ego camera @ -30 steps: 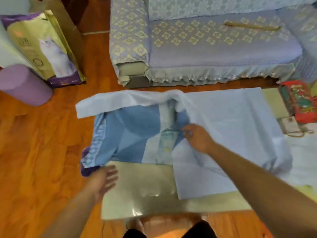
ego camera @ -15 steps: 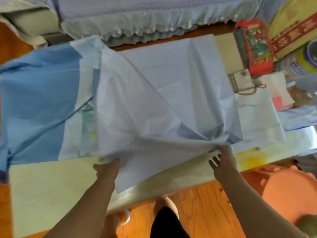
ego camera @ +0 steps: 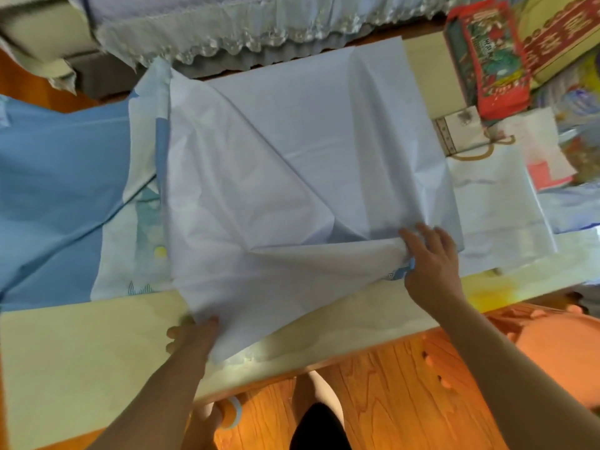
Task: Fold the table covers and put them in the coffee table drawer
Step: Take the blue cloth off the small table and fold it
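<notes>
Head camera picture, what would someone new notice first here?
First, the big pale white table cover spread half folded over the middle of the cream coffee table, with the left hand gripping its near corner and the right hand pinching its right edge. Next, the sky-blue table cover on the left. Then the red printed box at the far right corner.

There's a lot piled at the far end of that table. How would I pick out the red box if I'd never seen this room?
Start at the pale coffee table and follow it to its right end, past the white table cover. Near the far edge by the sofa's frilled skirt lies the red box. It is long and narrow with green festive artwork, unlike the white paper bags beside it.
</notes>
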Action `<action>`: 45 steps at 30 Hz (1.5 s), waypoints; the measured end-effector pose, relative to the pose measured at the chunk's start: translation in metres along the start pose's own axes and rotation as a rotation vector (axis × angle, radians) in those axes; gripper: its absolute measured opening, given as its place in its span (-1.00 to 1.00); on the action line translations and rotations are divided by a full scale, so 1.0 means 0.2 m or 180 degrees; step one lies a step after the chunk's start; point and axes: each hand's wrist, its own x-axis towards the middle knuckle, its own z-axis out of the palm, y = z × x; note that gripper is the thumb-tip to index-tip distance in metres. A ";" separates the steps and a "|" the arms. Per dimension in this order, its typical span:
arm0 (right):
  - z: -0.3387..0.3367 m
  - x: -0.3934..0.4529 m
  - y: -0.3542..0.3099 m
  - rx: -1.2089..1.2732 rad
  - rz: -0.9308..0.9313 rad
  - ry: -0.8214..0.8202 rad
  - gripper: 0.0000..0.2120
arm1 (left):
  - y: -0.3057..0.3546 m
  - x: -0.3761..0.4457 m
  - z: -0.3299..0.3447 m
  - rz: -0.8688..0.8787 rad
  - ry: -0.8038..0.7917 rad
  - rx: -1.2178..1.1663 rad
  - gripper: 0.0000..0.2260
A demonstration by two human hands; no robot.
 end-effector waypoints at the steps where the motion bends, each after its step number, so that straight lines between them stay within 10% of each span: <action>1: -0.02 0.04 0.05 -0.0211 -0.0252 -0.0168 -0.33 | 0.01 -0.05 -0.01 0.0024 -0.0012 -0.0068 -0.36; 5: -0.09 0.11 0.22 -0.0762 -0.0770 -0.0294 -0.43 | 0.07 -0.27 0.00 -0.0026 -0.0101 -0.0806 -0.65; 9: -0.17 0.15 0.28 0.0090 0.0194 -0.0512 -0.22 | 0.12 -0.49 -0.06 0.0055 -0.0546 -0.1501 -0.78; 12: -0.19 0.18 0.29 0.0394 0.0453 -0.0887 -0.51 | 0.30 -0.78 -0.19 0.0480 -0.1400 -0.2618 -0.72; 14: -0.23 0.18 0.30 0.0288 0.0534 -0.1079 -0.87 | 0.51 -1.01 -0.32 0.1034 -0.2132 -0.3036 -0.79; 23: -0.28 0.18 0.54 0.1503 0.1428 0.0058 -0.88 | 1.98 -1.82 -0.10 0.2885 -0.2548 -0.3082 -0.63; 25: -0.30 0.18 0.54 0.1956 0.1646 0.0238 -0.91 | 2.03 -1.87 0.05 0.3124 -0.2679 -0.2518 -0.62; 31: -0.31 0.21 0.60 0.3221 0.2283 0.0362 -0.84 | 1.25 -1.17 0.39 0.4805 -0.0141 0.1511 -0.45; 35: -0.54 0.35 0.57 0.3511 0.1810 0.0829 -0.86 | 0.63 -0.77 0.31 0.4931 0.0471 0.2842 -0.28; 39: -0.69 0.54 0.47 0.3534 0.1249 0.1106 -0.91 | 0.54 -0.66 0.26 0.4513 0.0886 0.3576 -0.15; 45: -0.46 0.39 0.71 0.1643 0.1945 -0.0399 -0.71 | 0.60 -0.65 0.18 0.4452 0.1187 0.3964 -0.59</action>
